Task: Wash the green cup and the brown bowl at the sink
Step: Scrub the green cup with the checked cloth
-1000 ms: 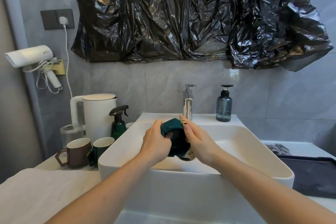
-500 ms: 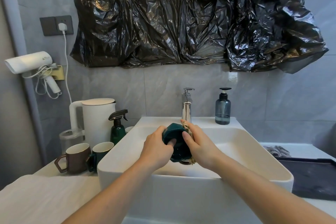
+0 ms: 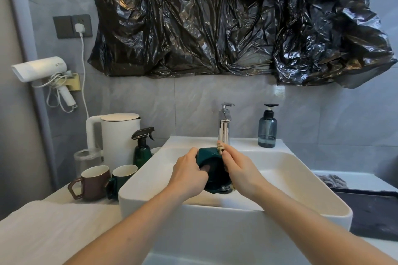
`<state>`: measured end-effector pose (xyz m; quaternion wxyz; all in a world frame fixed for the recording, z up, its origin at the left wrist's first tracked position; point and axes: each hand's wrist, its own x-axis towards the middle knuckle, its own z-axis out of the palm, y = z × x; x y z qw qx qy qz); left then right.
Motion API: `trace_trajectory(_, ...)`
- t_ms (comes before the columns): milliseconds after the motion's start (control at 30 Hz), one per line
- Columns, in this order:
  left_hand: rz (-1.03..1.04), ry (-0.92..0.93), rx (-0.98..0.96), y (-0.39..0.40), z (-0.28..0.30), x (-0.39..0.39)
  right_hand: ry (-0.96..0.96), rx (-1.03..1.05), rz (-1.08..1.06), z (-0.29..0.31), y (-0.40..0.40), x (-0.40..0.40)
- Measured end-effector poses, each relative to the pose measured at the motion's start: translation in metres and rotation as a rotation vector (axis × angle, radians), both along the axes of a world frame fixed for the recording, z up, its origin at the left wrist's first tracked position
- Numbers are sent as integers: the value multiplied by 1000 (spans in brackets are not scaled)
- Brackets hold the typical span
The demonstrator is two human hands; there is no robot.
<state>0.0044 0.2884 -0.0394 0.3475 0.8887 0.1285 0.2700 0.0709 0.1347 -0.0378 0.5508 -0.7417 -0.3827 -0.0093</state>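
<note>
Now both hands around green cup.

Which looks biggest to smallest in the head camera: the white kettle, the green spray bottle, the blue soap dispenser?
1. White kettle, clearly largest.
2 and 3. Green spray bottle and blue soap dispenser look about alike; not ranked.

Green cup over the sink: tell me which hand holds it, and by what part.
The left hand grips the green cup by its side wall, a fingertip inside its handle. The right hand holds a scrubber against its other side.
</note>
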Motion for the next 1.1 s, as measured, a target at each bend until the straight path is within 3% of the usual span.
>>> trace_trajectory(167, -33, 28, 83, -2, -1, -1, -399, -144, -55, 2, 3, -7)
trace_trajectory(233, -16, 18, 92, -1, 0, -2, -330, -115, -60, 2, 4, -3)
trace_trajectory(333, 21, -7, 52, 0, 0, -1, -32, -14, -13, 2, 0, 0)
trace_trajectory(433, 11, 6, 50, 1, -1, 1, 91, -54, -1, 0, -3, 4)
trace_trajectory(833, 26, 47, 87, 0, -5, 4, -116, -464, -180, 9, -12, -8)
trace_trajectory(1000, 30, 41, 68, 3, -5, 5, 105, -88, 97, -4, -6, 6)
trace_trajectory(1100, 33, 51, 63, 4, -5, 6, 26, -65, 124, -4, -5, 4)
